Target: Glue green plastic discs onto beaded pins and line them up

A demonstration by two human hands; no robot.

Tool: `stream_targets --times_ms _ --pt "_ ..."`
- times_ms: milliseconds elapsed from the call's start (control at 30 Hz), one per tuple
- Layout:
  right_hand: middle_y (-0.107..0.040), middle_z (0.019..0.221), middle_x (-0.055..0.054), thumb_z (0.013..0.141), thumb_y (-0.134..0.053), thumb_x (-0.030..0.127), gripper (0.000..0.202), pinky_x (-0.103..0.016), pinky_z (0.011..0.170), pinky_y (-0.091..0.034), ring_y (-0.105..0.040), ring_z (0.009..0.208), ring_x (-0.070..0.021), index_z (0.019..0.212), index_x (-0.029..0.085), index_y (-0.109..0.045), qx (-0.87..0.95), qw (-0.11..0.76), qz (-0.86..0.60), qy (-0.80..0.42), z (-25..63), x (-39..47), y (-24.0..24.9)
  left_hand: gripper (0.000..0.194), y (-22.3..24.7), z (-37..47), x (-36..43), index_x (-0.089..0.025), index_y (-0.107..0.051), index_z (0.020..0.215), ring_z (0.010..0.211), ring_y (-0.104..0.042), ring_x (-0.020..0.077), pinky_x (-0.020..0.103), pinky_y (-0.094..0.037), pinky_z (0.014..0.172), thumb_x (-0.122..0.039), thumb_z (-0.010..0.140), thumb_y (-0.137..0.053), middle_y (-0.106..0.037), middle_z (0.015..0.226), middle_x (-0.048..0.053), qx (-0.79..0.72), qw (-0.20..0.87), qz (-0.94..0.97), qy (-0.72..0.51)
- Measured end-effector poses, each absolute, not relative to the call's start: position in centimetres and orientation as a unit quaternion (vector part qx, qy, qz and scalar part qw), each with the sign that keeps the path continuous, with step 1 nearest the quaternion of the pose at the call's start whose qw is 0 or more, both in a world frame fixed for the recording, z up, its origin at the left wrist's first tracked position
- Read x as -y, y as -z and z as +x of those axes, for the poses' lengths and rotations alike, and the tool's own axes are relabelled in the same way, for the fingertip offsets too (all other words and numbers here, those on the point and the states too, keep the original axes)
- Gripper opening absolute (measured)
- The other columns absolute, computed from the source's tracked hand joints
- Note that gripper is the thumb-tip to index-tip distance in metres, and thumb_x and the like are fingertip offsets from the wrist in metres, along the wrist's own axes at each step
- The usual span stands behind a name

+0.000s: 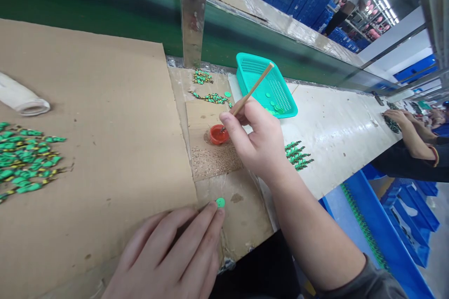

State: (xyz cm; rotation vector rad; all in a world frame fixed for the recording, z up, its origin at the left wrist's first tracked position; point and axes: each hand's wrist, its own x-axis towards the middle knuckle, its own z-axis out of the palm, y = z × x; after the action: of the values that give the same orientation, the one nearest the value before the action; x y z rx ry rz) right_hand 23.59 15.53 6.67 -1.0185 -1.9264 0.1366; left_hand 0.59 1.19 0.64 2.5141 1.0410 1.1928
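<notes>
Right hand (pixel 261 142) grip holding one brush (pixel 250 91) over one red cup (pixel 219 134), left hand (pixel 175 257) flat, touching one green disc (pixel 220 202)

One basket (pixel 277 103), one red cap (pixel 219 134)
</notes>
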Motion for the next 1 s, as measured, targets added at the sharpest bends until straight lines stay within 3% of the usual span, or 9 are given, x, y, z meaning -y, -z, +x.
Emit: stream_targets --times_ms 233,400,533,733,1000 --pt "-0.065 0.088 0.003 0.120 -0.072 0.026 0.027 -0.035 0.072 -0.059 -0.067 0.078 -0.0177 0.097 0.029 -0.059 0.760 0.480 -0.436 -0.039 23.6 -13.8 -7.9 0.036 -0.6 0.3 -0.9 -0.019 -0.080 0.149 0.125 -0.073 0.0312 0.052 -0.047 0.114 -0.025 0.119 -0.061 -0.086 0.146 0.006 -0.347 0.094 0.855 -0.373" --pt "-0.072 0.099 0.000 0.120 -0.067 0.018 0.012 -0.037 0.080 -0.064 -0.073 0.089 -0.0180 0.113 0.028 -0.068 0.729 0.531 -0.424 -0.084 23.3 -8.4 -7.7 0.041 -0.7 -0.1 -0.2 -0.025 -0.077 0.155 0.136 -0.072 0.0330 0.055 -0.047 0.122 -0.028 0.120 -0.058 -0.081 0.157 0.004 -0.363 0.112 0.862 -0.335" --pt "-0.073 0.101 -0.002 0.116 -0.065 0.011 0.017 -0.039 0.082 -0.068 -0.075 0.093 -0.0195 0.123 0.026 -0.068 0.735 0.535 -0.402 -0.110 23.2 -4.6 -5.8 0.038 -0.7 -0.4 0.3 -0.028 -0.078 0.153 0.142 -0.071 0.0338 0.057 -0.049 0.125 -0.030 0.120 -0.058 -0.077 0.164 0.002 -0.375 0.129 0.859 -0.324" --pt "-0.074 0.095 0.000 0.113 -0.070 0.014 0.016 -0.039 0.077 -0.070 -0.076 0.086 -0.0197 0.115 0.029 -0.064 0.753 0.501 -0.408 -0.128 23.1 -3.7 -4.4 0.035 -1.4 -0.5 0.2 -0.025 -0.078 0.151 0.135 -0.073 0.0351 0.060 -0.055 0.118 -0.030 0.118 -0.066 -0.082 0.154 0.003 -0.367 0.127 0.865 -0.316" --pt "-0.074 0.092 0.000 0.115 -0.071 0.016 0.015 -0.035 0.075 -0.068 -0.075 0.082 -0.0174 0.109 0.027 -0.063 0.769 0.469 -0.409 -0.145 23.0 -3.5 -4.8 0.034 -1.4 -0.5 0.1 -0.026 -0.077 0.150 0.139 -0.074 0.0349 0.061 -0.056 0.117 -0.029 0.117 -0.070 -0.081 0.156 0.003 -0.364 0.139 0.864 -0.320"
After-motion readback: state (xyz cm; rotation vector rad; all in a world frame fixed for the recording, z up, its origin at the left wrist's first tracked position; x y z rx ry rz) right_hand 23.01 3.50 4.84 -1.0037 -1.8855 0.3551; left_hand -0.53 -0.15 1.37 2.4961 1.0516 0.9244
